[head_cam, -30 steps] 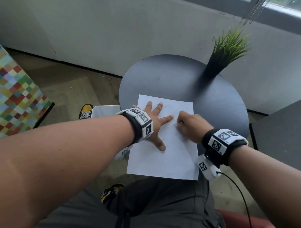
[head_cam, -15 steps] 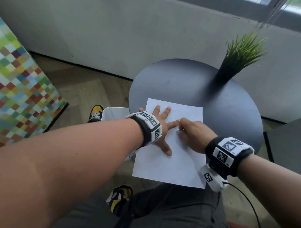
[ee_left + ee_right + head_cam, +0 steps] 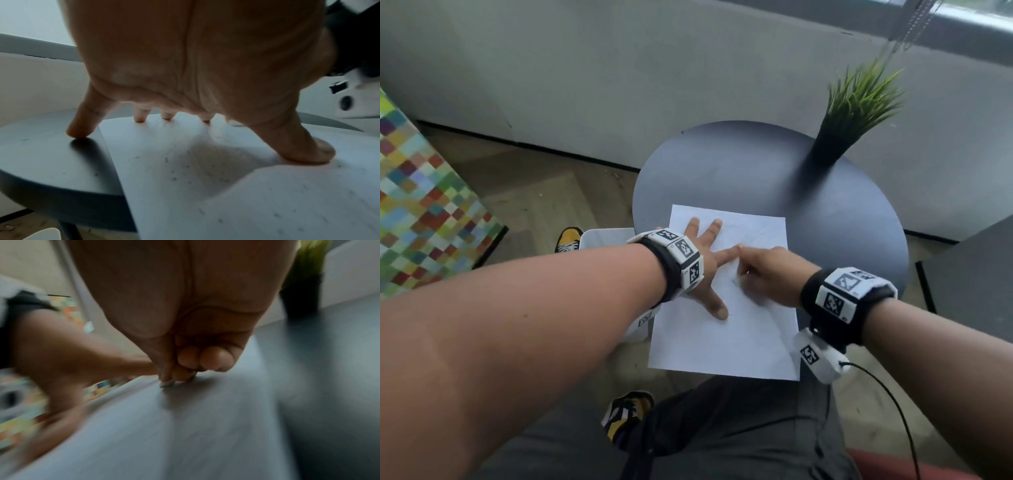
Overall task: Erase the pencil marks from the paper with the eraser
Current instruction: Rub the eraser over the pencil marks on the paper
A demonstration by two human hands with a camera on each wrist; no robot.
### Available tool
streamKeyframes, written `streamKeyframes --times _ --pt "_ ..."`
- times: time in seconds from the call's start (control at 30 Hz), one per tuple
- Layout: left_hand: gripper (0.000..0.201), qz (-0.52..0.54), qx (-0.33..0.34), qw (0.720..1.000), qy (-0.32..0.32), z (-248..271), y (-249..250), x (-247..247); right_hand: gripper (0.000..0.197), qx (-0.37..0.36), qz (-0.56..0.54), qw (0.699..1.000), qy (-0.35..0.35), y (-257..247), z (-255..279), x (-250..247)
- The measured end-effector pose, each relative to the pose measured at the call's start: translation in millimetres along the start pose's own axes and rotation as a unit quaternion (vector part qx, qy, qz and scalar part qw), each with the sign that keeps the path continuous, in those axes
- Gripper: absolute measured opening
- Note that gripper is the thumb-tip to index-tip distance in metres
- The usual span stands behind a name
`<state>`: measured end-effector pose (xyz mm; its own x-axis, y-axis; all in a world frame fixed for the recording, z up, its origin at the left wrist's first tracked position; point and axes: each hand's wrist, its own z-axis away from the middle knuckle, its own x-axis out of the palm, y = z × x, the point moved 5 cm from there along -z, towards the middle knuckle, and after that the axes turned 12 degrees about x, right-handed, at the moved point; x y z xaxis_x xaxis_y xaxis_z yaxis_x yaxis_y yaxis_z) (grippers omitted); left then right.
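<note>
A white sheet of paper lies on the round dark table, its near end hanging past the table edge. My left hand presses flat on the sheet with fingers spread; in the left wrist view the thumb is on the paper and the little finger is on the tabletop. My right hand is curled beside the left forefinger. In the blurred right wrist view its fingertips pinch a small pale eraser against the sheet. Dark crumbs dot the paper.
A potted green grass plant stands at the table's far right. A white seat sits left of the table, over a wooden floor. A multicoloured chequered panel stands at the far left. A grey wall runs behind.
My right hand has shifted slightly left across the paper, closer to the left forefinger. The left hand stays pressed flat. The head view has swayed sideways.
</note>
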<state>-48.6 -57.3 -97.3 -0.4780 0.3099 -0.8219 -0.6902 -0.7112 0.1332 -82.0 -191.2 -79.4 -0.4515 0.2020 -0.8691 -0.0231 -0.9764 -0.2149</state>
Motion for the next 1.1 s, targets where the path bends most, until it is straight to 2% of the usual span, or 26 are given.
streamKeyframes --times 0.1,0.13,0.2,0.27,0.3,0.33,0.43,0.47,0.5,0.6,0.63,0.67,0.8,0.93,1.0,1.1 --pt "0.13 -0.002 0.0 1.0 -0.002 0 1 -1 0.012 0.134 -0.042 0.986 0.092 39 -15 -20" --pt "0.131 -0.004 0.0 1.0 -0.002 -1 1 -1 0.014 0.139 -0.031 0.984 0.108 38 -11 -17" --pt "0.132 -0.007 0.001 1.0 -0.002 -1 1 -2 0.015 0.082 0.015 0.993 0.085 17 2 0" --pt "0.133 -0.007 0.003 1.0 -0.004 -1 3 -2 0.011 -0.001 0.034 0.999 0.022 -3 20 16" --pt "0.133 -0.007 0.004 1.0 -0.005 -1 4 -3 0.01 -0.007 0.034 0.999 0.011 -1 20 14" --pt "0.133 -0.008 0.005 1.0 -0.004 -2 4 -3 0.01 0.016 0.025 0.999 0.023 6 15 6" --pt "0.133 -0.005 0.003 1.0 -0.001 -2 2 -2 0.015 0.163 -0.04 0.981 0.096 38 -3 -13" --pt "0.134 -0.004 0.003 1.0 -0.001 -2 2 -1 0.016 0.172 -0.037 0.979 0.103 36 -2 -10" --pt "0.134 -0.004 0.003 1.0 0.0 -2 1 -1 0.017 0.15 -0.017 0.984 0.098 27 0 -4" --pt "0.133 -0.006 0.007 1.0 0.004 -2 -1 0 0.013 0.019 0.011 0.999 0.04 -14 19 19" --pt "0.133 -0.008 0.009 1.0 0.009 -3 0 0 0.011 0.006 0.003 1.0 0.028 -15 21 19" --pt "0.133 -0.01 0.012 1.0 0.014 -4 0 1 0.011 0.017 -0.007 0.999 0.029 -9 18 14" --pt "0.129 -0.016 0.035 0.999 0.025 2 -3 8 0.014 0.145 -0.054 0.986 0.058 34 2 -5" --pt "0.13 -0.009 0.046 0.999 0.026 10 -14 18 0.017 0.191 -0.066 0.977 0.064 37 2 -5" --pt "0.13 -0.011 0.044 0.999 0.023 10 -14 19 0.017 0.17 -0.044 0.983 0.061 21 11 2" --pt "0.13 -0.02 0.048 0.999 0.017 9 -12 17 0.016 0.03 0.008 0.999 0.009 -24 33 23"
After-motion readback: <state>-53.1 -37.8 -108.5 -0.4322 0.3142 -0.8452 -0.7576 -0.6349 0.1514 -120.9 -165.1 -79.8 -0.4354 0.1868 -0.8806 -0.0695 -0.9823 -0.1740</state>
